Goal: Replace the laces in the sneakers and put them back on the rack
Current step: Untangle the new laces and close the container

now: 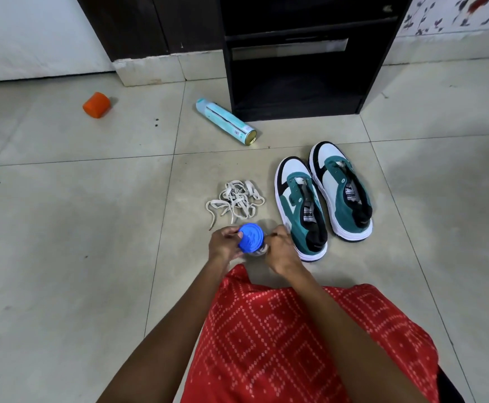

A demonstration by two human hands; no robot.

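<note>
Left hand curls round the blue lid of a small clear jar, and the right hand clasps the jar's side — most of the jar is hidden between them. From the hands, the black rack stands at one o'clock on the tiled floor. Two green-and-white sneakers sit side by side at two o'clock, the nearer one just beside the right hand. A teal spray can lies at twelve, near the rack's foot. White laces lie heaped at twelve — just beyond the lid. An orange cap lies at ten, well apart.
</note>
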